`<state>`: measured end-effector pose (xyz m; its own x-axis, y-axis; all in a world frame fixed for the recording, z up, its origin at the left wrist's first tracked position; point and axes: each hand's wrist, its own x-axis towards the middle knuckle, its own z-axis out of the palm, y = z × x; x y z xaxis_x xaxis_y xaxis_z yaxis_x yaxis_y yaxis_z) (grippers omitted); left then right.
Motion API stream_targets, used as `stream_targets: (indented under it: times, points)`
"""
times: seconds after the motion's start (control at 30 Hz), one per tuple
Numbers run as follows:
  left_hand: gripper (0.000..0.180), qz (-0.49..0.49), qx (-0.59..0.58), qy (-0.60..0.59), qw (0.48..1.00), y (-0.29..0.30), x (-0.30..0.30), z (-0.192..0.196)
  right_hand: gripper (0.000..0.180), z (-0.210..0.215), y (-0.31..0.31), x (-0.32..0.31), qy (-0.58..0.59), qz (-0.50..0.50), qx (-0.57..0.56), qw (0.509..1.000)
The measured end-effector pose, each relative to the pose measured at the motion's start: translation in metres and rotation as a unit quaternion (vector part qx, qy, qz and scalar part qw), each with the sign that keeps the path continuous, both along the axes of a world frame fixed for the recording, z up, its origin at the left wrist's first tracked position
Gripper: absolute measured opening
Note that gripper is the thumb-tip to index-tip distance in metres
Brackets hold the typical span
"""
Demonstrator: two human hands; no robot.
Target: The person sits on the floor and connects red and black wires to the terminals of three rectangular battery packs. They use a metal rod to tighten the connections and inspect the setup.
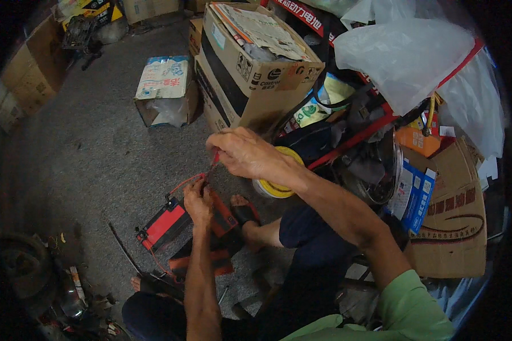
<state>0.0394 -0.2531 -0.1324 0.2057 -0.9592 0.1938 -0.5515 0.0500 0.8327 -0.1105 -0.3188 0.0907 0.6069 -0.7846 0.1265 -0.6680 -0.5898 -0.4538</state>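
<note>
Batteries (164, 227) on floor (108, 153) near feet (251, 232); box (164, 79) beyond, left of cartons (250, 85); cardboard sheet (452, 227) far right

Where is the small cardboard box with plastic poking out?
In the head view, the small box sits on the grey floor, upper left of centre, just left of the taller cardboard box and up-left of the person's right hand.

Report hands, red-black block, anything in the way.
Right hand gripping a red thing. Left hand at red wire's upper end. Red-black block on floor, wire at its corner. Left forearm partly hides orange-black block.
</note>
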Motion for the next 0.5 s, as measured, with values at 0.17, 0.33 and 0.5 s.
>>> stream_targets:
  times: [0.17,0.33,0.5]
  points:
    - [0.026,0.028,-0.015,0.016,0.999,-0.004,0.004,-0.005,0.015,0.001,0.0,0.007,0.03,0.011,-0.006,0.999]
    - [0.025,0.016,-0.016,0.001,1.0,-0.007,0.0,0.004,0.026,0.012,0.003,0.005,0.032,0.015,-0.001,0.999]
    - [0.023,0.011,-0.023,-0.02,0.999,-0.007,0.0,0.005,0.016,0.013,0.004,0.007,0.051,0.008,0.005,0.999]
